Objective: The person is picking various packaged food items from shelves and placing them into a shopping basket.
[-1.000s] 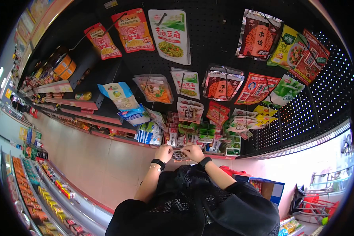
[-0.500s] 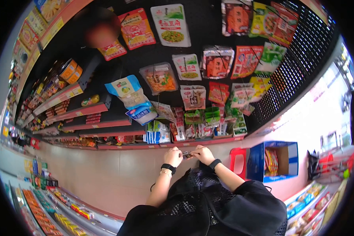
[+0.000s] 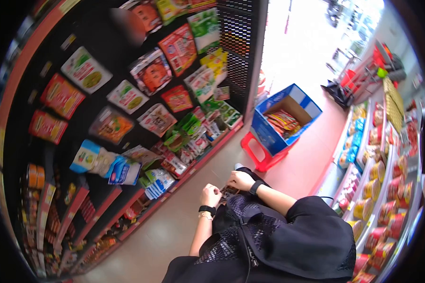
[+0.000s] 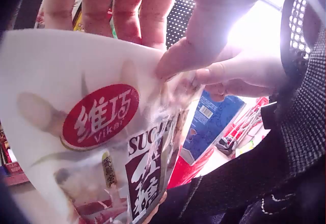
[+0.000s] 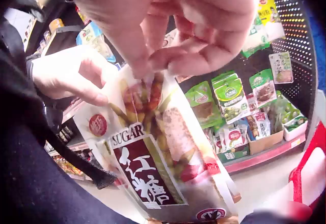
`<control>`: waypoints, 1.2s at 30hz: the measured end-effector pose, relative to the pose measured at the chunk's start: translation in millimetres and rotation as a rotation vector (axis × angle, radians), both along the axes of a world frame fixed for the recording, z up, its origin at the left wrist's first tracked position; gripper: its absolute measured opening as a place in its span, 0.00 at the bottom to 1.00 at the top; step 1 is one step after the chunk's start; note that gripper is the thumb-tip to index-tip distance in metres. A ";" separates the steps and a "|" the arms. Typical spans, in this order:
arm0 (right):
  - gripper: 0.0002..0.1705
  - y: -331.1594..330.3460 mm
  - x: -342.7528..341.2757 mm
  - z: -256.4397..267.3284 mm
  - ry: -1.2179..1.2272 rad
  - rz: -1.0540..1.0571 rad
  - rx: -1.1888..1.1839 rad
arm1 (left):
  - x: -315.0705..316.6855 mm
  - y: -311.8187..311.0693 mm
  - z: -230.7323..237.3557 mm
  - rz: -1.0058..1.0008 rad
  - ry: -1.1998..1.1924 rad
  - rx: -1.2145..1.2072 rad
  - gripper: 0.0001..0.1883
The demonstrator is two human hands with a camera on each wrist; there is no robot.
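Note:
Between my two hands hangs a bag of brown sugar (image 5: 153,168), a pale packet printed "SUGAR" with a red oval brand mark. My left hand (image 3: 211,194) pinches its top edge near one side; the thumb and fingertips show close up in the left wrist view. With thumb and fingertips, my right hand (image 5: 188,25) pinches the top edge a little further along. In the head view the bag (image 3: 228,192) is small and partly hidden by the hands, held low in front of my body.
A pegboard rack of hanging packets (image 3: 127,96) stands to the left, with a red-edged bottom shelf (image 3: 193,162). Ahead, a blue box (image 3: 267,127) of red packets stands by a red stool (image 3: 257,153). Shelves of tubs (image 3: 370,184) run along the right.
The head view has swung to the right, so the rack tilts leftward and the blue box, stool and right-hand shelves come nearer the middle. Both hands keep hold of the bag.

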State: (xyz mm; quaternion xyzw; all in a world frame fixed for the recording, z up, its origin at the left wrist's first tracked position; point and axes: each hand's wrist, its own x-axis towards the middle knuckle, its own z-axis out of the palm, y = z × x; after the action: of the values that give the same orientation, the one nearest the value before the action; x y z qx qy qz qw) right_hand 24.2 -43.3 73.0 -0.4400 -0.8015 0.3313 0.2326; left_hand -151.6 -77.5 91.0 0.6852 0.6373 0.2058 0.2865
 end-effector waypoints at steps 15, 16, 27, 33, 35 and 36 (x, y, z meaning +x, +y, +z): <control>0.34 46.7 40.4 -14.7 -0.003 -0.337 -0.096 | 36.0 84.6 135.4 -0.338 -0.086 0.237 0.03; 0.32 49.0 43.9 -9.3 -0.002 -0.345 -0.031 | 36.1 84.3 137.8 -0.355 -0.082 0.236 0.04; 0.30 33.0 112.6 50.9 0.218 -0.055 -0.182 | 83.5 112.7 176.8 -0.568 -0.318 0.268 0.05; 0.32 18.8 116.0 57.6 0.120 -0.061 -0.162 | 108.4 122.3 174.1 -0.681 -0.387 0.227 0.05; 0.32 18.7 121.2 55.7 0.176 -0.129 -0.078 | 116.7 125.1 174.0 -0.762 -0.320 0.268 0.05; 0.33 20.2 122.5 66.8 0.232 -0.186 0.006 | 119.7 126.4 174.7 -0.774 -0.310 0.269 0.05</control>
State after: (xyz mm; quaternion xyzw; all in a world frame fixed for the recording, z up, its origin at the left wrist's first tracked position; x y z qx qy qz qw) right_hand 146.7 -23.1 139.8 -0.4705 -0.7259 0.3545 0.3549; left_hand -31.9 48.8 265.7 0.8657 0.2509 0.2647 0.3429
